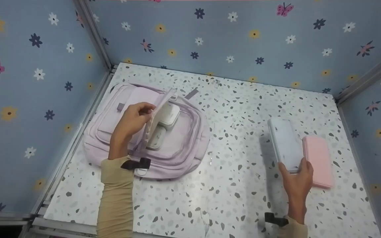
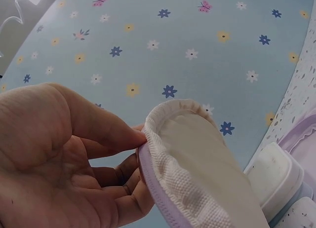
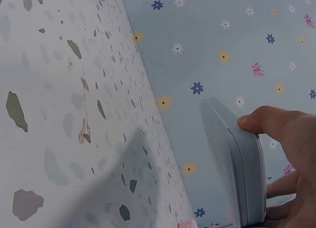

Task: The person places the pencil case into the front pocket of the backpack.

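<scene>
A lilac backpack [image 1: 190, 145] lies on its back at the left of the table, its front pocket unzipped. My left hand [image 1: 132, 120] pinches the edge of the pocket flap [image 2: 197, 154] between thumb and fingers and holds it raised. Inside the pocket sit a white rounded case [image 1: 170, 115] and a second pale case [image 1: 157, 138], partly hidden by the flap. At the right, my right hand [image 1: 298, 180] grips the near end of a light blue-grey rectangular case [image 1: 285, 142], held above the table. Beside it a pink rectangular case [image 1: 319, 162] lies flat.
The speckled white tabletop [image 1: 233, 172] stretches between the backpack and the cases. Flower-patterned panels [image 1: 217, 39] stand along the back and both sides. A grey strap end [image 1: 192, 93] sticks out behind the backpack.
</scene>
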Motion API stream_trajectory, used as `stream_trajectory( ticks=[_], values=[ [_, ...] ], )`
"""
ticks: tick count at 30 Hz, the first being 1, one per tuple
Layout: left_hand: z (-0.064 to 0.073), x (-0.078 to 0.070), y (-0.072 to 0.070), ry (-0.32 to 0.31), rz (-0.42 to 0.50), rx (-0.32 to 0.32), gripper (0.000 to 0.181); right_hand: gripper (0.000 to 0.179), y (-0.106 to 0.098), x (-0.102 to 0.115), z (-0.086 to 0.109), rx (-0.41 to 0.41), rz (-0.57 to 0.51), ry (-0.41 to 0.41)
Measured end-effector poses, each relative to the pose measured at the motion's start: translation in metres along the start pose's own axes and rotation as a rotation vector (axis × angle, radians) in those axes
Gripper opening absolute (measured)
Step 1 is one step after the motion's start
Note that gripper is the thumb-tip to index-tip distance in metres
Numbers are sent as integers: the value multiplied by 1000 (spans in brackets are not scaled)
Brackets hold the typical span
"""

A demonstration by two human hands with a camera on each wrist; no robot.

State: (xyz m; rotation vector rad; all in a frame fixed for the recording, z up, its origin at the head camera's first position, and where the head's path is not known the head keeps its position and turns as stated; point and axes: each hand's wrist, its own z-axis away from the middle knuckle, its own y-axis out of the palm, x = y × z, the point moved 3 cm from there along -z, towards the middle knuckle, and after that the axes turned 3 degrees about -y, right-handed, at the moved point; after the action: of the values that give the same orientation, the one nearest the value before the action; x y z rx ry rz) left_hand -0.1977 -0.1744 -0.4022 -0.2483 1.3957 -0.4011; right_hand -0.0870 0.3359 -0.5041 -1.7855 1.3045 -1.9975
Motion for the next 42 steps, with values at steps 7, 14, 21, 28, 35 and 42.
stream_trajectory(
  ticks=[7,14,21,28,35,42],
  values=[
    [0,0,0,10,-3,-11,32,86,5,12,0,-17,-5,-71],
    [-1,2,0,8,3,-14,32,84,12,24,2,-9,-34,-128],
    [0,-1,-1,13,-2,-9,33,81,19,37,6,-3,-81,-203],
    [0,-1,0,17,0,-16,33,81,28,49,8,21,-103,-263],
    [1,-1,0,13,12,-9,33,83,42,64,15,49,-144,-381],
    [1,-1,-1,7,13,-8,34,83,54,77,22,82,-163,-452]
  ],
)
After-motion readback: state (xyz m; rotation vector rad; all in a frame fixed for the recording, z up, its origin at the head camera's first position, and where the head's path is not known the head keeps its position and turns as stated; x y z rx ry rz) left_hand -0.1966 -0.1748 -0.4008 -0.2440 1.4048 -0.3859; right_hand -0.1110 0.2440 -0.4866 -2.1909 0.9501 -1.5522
